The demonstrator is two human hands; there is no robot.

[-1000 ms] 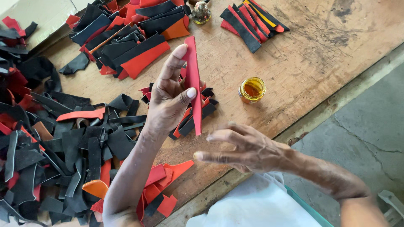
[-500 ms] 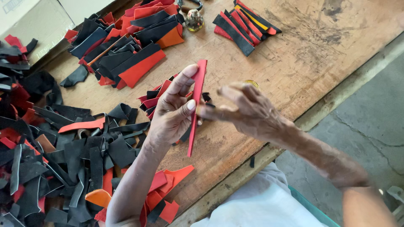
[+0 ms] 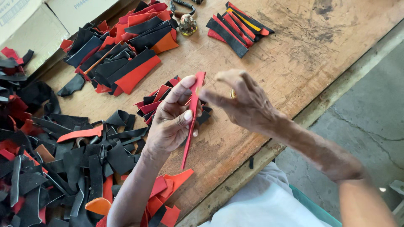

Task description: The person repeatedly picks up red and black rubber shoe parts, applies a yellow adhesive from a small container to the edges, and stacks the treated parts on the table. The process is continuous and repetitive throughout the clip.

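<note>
In the head view, a long, narrow red strip (image 3: 191,122) is held upright above the wooden surface (image 3: 303,59) by the left hand (image 3: 170,122). The grip of that hand is closed on the strip: the thumb (image 3: 184,117) is pressed against one face and the forefinger is laid along the upper part, so that the strip's top end is seen just past the fingertip and its pointed lower end hangs free below the palm.

The right hand (image 3: 244,103) is held just beside the strip's upper end, with its forefinger stretched toward the top edge; whether the finger touches the strip cannot be told. The other fingers of this hand are loosely curled, and nothing is seen to be grasped in them. A small yellow round object (image 3: 232,93) is partly seen behind the fingers.

Directly beneath the left hand, a small stack of red and black pieces (image 3: 158,101) is laid on the surface. A larger stack of red, black and orange pieces (image 3: 126,54) is spread farther up, and a fanned bundle of strips (image 3: 237,25) lies near the far edge. A loose heap of black and red offcuts (image 3: 50,159) is piled to the left, and some orange-red pieces (image 3: 168,189) lie by the near edge.
</note>
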